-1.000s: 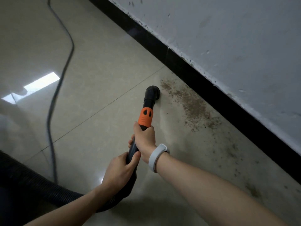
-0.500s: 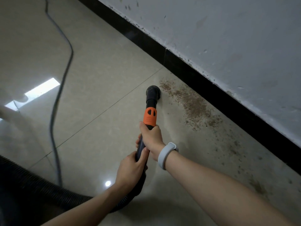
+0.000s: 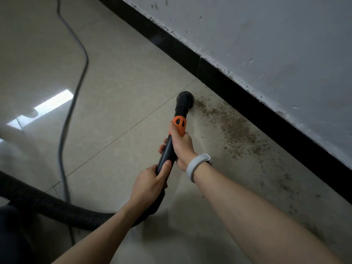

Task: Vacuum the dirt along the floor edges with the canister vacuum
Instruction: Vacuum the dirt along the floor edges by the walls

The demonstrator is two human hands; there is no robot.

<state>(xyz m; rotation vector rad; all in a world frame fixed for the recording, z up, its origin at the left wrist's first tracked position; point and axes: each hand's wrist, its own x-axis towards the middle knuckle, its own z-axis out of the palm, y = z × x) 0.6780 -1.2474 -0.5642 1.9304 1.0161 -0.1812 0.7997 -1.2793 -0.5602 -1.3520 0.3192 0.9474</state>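
A black vacuum wand [image 3: 167, 149] with an orange collar [image 3: 180, 123] ends in a round black nozzle [image 3: 184, 100] resting on the beige tiled floor. My right hand [image 3: 182, 145], wearing a white wristband, grips the wand just below the collar. Lower down, my left hand [image 3: 150, 183] holds the wand where the ribbed black hose [image 3: 47, 206] joins. A patch of brown dirt [image 3: 228, 128] lies along the black skirting [image 3: 238, 88], starting right beside the nozzle's right edge.
A grey power cord [image 3: 70, 111] snakes across the floor on the left. A white scuffed wall [image 3: 266, 44] rises above the skirting. Finer dirt specks [image 3: 289, 189] scatter along the floor edge toward the lower right. A dark shape [image 3: 11, 235] sits at bottom left.
The nozzle has stayed at the left end of the dirt patch, shifting slightly toward the skirting. Both hands kept their grip on the wand while the view shifted.
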